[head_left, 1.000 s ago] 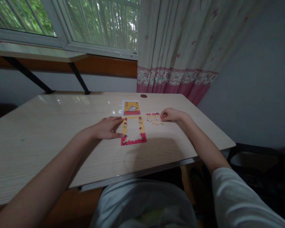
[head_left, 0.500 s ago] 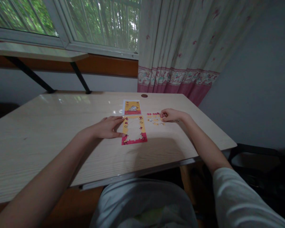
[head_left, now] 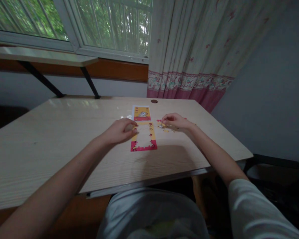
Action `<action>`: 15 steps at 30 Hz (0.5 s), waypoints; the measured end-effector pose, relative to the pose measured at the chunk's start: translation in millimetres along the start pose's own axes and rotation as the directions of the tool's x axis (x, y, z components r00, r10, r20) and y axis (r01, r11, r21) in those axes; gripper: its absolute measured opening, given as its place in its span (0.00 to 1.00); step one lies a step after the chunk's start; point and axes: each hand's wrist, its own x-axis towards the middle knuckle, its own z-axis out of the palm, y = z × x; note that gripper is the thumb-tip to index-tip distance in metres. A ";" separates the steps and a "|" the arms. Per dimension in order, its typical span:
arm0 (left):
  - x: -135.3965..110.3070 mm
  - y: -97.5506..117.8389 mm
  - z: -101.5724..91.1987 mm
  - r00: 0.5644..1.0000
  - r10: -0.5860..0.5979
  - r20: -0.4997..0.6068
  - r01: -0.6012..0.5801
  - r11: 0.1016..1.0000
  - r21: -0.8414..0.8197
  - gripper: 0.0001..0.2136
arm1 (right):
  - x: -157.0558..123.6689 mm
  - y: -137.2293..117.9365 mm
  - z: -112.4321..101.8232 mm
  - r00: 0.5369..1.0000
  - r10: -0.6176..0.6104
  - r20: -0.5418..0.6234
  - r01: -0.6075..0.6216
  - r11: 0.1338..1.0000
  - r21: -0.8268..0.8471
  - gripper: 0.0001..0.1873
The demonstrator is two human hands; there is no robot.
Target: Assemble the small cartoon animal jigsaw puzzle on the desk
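Observation:
A yellow and red jigsaw frame (head_left: 144, 146), its middle unfilled, lies on the pale wooden table (head_left: 64, 139). My left hand (head_left: 121, 130) rests at the frame's upper left corner with fingers curled, touching its edge. My right hand (head_left: 175, 121) hovers over several loose puzzle pieces (head_left: 164, 126) to the right of the frame, fingers bent in a pinch on the pieces; what it holds is too small to make out. A small reference picture card (head_left: 141, 113) lies just beyond the frame.
A round cable hole (head_left: 154, 101) sits near the table's far edge. A window with a shelf on black brackets (head_left: 43, 59) runs along the back wall. A floral curtain (head_left: 189, 53) hangs at the right. A dark chair (head_left: 276, 166) stands right of the table.
My left hand has shifted right and curled its fingers at the frame's top left corner. My right hand has slid left across the loose pieces. The view has turned slightly left.

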 end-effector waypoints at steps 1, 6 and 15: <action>-0.1 4.9 2.3 1.000 -0.009 -0.015 0.008 0.998 -0.068 0.22 | 2.7 -1.9 9.9 1.000 -0.025 -0.001 0.025 0.999 0.027 0.17; -1.1 31.6 16.8 0.996 -0.087 -0.018 0.073 0.920 -0.385 0.13 | 10.2 -10.4 57.4 0.996 -0.087 -0.002 0.087 0.987 0.134 0.17; -1.0 44.4 22.2 0.993 -0.119 0.009 0.108 0.863 -0.494 0.09 | 4.7 -23.7 83.9 0.991 -0.045 -0.129 0.048 0.999 0.021 0.15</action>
